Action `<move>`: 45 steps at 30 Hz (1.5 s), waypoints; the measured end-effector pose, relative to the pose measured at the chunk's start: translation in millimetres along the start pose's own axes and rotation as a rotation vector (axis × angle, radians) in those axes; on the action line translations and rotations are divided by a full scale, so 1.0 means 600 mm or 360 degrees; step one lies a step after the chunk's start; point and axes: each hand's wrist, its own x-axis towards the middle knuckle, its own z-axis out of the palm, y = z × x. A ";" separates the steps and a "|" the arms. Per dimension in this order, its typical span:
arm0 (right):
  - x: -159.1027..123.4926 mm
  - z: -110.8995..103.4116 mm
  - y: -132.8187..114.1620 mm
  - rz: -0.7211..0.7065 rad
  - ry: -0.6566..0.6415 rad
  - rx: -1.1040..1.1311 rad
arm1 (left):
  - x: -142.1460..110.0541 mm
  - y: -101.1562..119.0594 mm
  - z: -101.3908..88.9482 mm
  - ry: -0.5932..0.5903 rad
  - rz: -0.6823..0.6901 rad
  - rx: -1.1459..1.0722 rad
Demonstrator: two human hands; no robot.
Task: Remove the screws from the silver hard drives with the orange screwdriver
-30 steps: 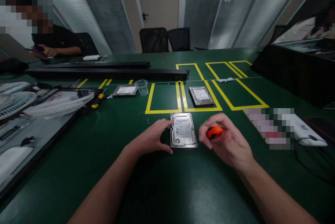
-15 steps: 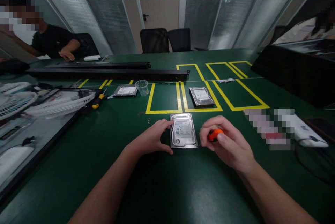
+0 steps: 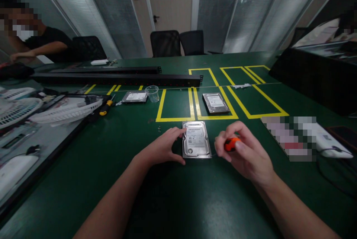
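A silver hard drive (image 3: 196, 140) with a white label lies flat on the green table in front of me. My left hand (image 3: 163, 146) braces it from the left, index finger on its top and thumb by the lower left corner. Wrapped in my right hand (image 3: 247, 153) is a screwdriver (image 3: 232, 144) with an orange and black handle. Its thin shaft points left at the drive's lower right side; whether the tip touches a screw I cannot tell. Several tiny screws (image 3: 159, 129) lie beyond my left hand.
Beyond are a second hard drive (image 3: 216, 103) inside yellow tape, a third drive (image 3: 135, 96), a clear cup (image 3: 152, 93) and a yellow-black screwdriver (image 3: 106, 107). Long black bars (image 3: 119, 79) lie behind. White fan grilles (image 3: 67, 112) stand left; a white device (image 3: 326, 138) lies right. A person (image 3: 47, 43) sits far left.
My right hand has turned slightly with the screwdriver, showing more black on its handle. The left hand and drive hold their place. The person at far left has drawn an arm back.
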 end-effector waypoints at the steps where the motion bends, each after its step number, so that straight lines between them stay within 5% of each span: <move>1: 0.000 -0.001 -0.001 0.0002 0.0007 -0.0012 | 0.000 0.001 0.000 -0.0001 -0.0003 -0.0002; 45: -0.006 -0.009 0.001 -0.0041 -0.0014 -0.0088 | 0.000 0.004 -0.001 -0.0008 -0.0001 -0.0015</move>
